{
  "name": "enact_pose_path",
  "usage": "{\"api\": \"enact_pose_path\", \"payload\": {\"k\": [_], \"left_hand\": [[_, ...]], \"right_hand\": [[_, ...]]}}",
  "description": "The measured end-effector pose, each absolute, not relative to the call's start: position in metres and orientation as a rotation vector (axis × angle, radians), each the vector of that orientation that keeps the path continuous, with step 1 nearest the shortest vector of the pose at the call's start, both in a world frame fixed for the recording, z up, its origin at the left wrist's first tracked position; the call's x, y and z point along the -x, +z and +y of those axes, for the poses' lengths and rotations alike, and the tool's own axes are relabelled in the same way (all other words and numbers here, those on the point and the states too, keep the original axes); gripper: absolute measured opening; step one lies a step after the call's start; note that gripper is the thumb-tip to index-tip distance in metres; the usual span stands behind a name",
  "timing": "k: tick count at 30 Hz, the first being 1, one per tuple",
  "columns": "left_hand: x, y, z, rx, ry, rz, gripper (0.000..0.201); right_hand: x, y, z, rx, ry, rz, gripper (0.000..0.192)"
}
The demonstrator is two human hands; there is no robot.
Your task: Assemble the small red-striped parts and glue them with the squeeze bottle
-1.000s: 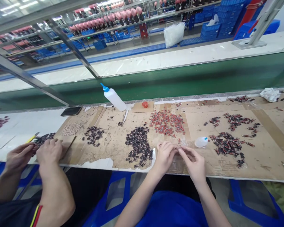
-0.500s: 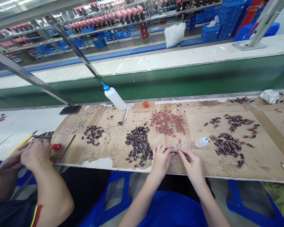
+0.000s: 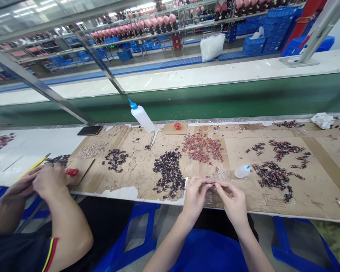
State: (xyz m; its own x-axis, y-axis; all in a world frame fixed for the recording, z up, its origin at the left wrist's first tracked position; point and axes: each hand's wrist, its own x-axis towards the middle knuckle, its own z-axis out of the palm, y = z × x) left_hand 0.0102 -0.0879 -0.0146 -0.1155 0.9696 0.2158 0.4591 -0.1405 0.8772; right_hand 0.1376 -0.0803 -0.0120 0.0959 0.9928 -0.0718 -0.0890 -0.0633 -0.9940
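Red-tipped small part (image 3: 213, 184) lying left-right, pinched between left hand (image 3: 195, 195) and right hand (image 3: 234, 200) fingertips

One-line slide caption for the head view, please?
Both hands pinch a small red part over the cardboard-covered bench, beside piles of dark parts.

My one head camera looks forward and down, close over the cardboard-covered bench (image 3: 314, 192), conveyor (image 3: 187, 102) beyond.

A heap of small dark parts (image 3: 169, 174) lies on the cardboard-covered counter (image 3: 314, 189) left of the grip; a small clear squeeze bottle (image 3: 242, 171) lies right, behind it.
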Motion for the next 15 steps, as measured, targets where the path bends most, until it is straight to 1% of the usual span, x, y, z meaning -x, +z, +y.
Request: {"api": "enact_pose_path", "payload": {"k": [4,10,15], "left_hand": [[-0.013,-0.005,-0.098,-1.642,1.357,1.577,0.013],[-0.013,0.018,-0.113,-1.664,1.504,1.458,0.016],[-0.015,0.035,-0.125,-1.488,1.507,1.367,0.013]], "right_hand": [[-0.137,-0.001,-0.087,1.222,1.153,-1.046,0.029],[-0.139,0.02,-0.104,1.16,1.024,-1.216,0.023],[-0.143,0.033,-0.117,1.085,0.873,-1.29,0.016]]}}
